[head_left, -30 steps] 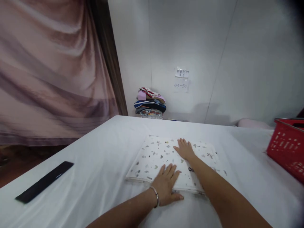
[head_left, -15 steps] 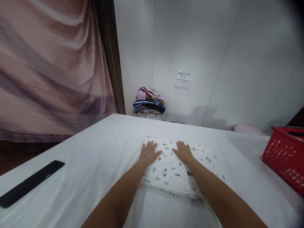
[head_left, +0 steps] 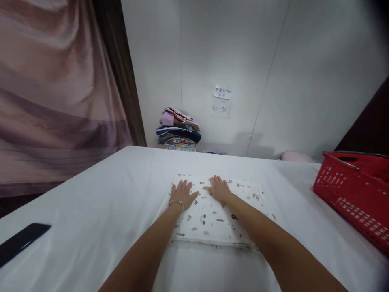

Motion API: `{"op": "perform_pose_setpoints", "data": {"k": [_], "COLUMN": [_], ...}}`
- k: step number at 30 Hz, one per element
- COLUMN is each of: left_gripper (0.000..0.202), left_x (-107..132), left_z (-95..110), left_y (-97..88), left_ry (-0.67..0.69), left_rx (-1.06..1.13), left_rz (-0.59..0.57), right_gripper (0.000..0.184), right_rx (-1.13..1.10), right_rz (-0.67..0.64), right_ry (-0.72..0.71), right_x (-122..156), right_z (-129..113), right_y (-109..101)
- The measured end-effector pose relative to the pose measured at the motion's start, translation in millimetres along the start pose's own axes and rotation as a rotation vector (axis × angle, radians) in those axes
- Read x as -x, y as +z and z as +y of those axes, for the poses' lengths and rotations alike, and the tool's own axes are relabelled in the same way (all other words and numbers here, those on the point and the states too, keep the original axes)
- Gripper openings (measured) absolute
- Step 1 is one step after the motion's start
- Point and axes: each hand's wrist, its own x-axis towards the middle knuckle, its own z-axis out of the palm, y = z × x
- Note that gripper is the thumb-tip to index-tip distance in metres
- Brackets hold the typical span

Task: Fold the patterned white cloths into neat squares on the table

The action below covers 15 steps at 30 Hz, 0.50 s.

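A white cloth [head_left: 209, 221] with small printed shapes lies folded flat on the white-covered table [head_left: 100, 198] before me. My left hand [head_left: 183, 194] rests palm down on its left part, fingers spread, a bracelet around the wrist. On the upper middle of the same cloth lies my right hand [head_left: 219, 189], flat with fingers apart. Neither hand grips anything. My right forearm crosses over the cloth's right side and hides part of it.
At the right edge stands a red plastic basket [head_left: 349, 194]. A dark flat object [head_left: 24, 241] lies at the left. Folded fabrics [head_left: 179, 129] are piled beyond the table's far edge, against a wall with paper notes [head_left: 221, 101]. A pinkish curtain [head_left: 54, 101] hangs left.
The view has turned to the right, so more of the basket shows. My right hand has slid slightly over the cloth, away from me and to the left; my left hand stays in place.
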Motion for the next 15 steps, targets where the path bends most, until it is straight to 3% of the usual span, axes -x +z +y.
{"op": "perform_pose_setpoints", "data": {"k": [7,9,15], "left_gripper": [0.082,0.082,0.082], "left_x": [-4.9,-6.0,-6.3], "left_z": [-2.2,-3.1,-3.4], "left_y": [4.5,6.0,5.1], "left_ry": [0.011,0.015,0.021], "left_rx": [0.022,0.023,0.021], "left_rz": [0.003,0.001,-0.006], "right_gripper": [0.073,0.072,0.069], "right_rx": [0.15,0.166,0.171], "right_rz": [0.114,0.112,0.11], "right_ry": [0.283,0.301,0.289], "right_x": [47.8,58.2,62.1], "right_z": [92.9,112.8,115.2], "right_y": [-3.5,-0.9,-4.2]}}
